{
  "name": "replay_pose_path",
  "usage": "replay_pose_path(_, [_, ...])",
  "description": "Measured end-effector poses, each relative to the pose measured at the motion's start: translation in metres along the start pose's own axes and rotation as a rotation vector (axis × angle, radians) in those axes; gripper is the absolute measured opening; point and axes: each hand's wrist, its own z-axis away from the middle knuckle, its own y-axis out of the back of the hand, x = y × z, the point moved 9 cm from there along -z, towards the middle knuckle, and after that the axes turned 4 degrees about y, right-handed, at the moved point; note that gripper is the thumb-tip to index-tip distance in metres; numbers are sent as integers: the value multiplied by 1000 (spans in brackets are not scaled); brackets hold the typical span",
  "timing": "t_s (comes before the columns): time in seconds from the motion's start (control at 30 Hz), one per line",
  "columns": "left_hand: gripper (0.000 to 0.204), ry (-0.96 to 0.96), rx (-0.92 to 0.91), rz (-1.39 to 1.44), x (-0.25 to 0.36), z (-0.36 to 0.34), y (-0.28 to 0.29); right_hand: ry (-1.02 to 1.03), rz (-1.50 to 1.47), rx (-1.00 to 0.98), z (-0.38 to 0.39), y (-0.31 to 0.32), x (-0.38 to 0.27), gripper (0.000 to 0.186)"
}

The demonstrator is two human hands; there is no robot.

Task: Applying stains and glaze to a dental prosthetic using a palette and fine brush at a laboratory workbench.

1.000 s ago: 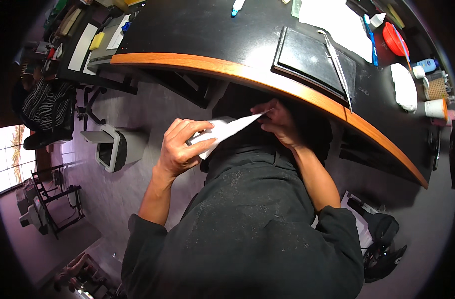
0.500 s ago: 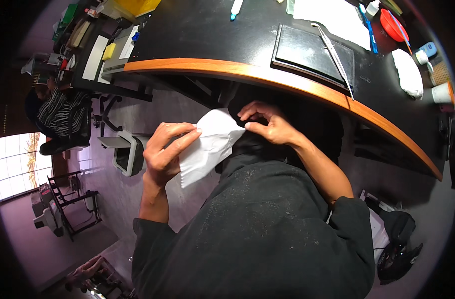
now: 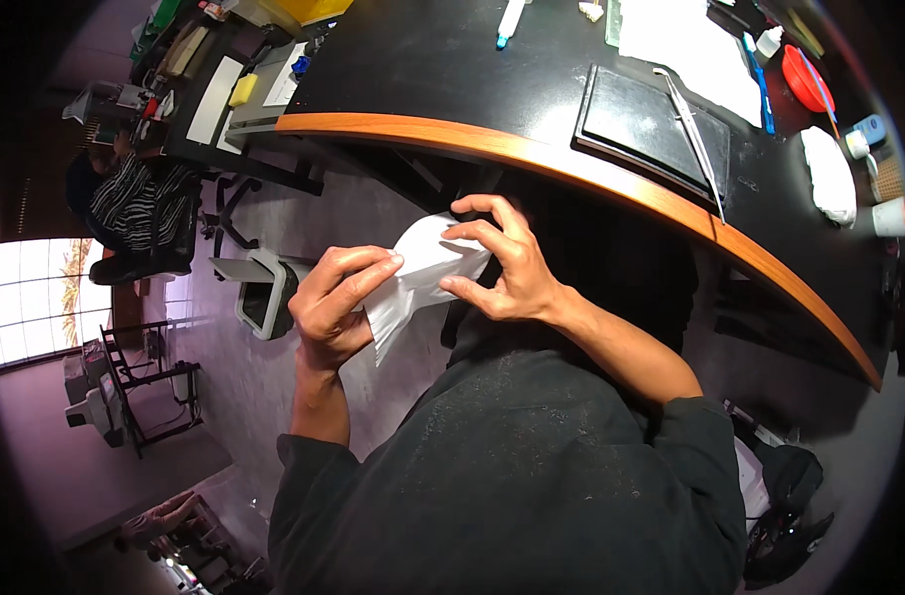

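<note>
A thin, creased white paper sheet (image 3: 423, 260) hangs over my lap, in front of the desk. My left hand (image 3: 341, 297) pinches its left side between thumb and fingers, and the lower corner droops beside that hand. My right hand (image 3: 502, 260) is at the sheet's right side with thumb and fingers spread apart. Its fingertips lie over or against the paper; whether they touch it I cannot tell. On the desk beyond, long metal tweezers (image 3: 692, 134) rest across a flat black slab (image 3: 636, 124), one end reaching over the wooden edge.
The black desk (image 3: 423, 69) has a curved wooden edge (image 3: 403, 126). Along its right stand a red bowl (image 3: 805, 79), a blue toothbrush (image 3: 758, 84), a white cloth bundle (image 3: 829, 177) and small bottles. A bin (image 3: 264, 295) stands on the floor at left; another person (image 3: 140, 213) sits beyond.
My right hand has opened from the sheet's far right corner and shifted nearer its middle, fingers spreading. The sheet has folded in more. My left hand keeps its pinch.
</note>
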Motion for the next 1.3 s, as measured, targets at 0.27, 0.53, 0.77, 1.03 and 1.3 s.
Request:
replay_pose_path(0.27, [51,618,-101,708,-108,32,-23,-720,-954,-271,24,-43,27,7])
replay_pose_path(0.53, [102,1314,0,1736,-117,140,-174,-1274,-1153,266,104,-57,97,22])
replay_pose_path(0.77, [66,1305,28,1446,-139,148,-205,-1159,-858,225,121,-46,126,22])
replay_pose_path(1.03, [32,1216,18,1226,-138,141,-202,-1121,-769,264,120,-40,134,20])
replay_pose_path(1.3, [66,1062,16,646,-126,117,-154,-815,-449,180,90,-18,106,36])
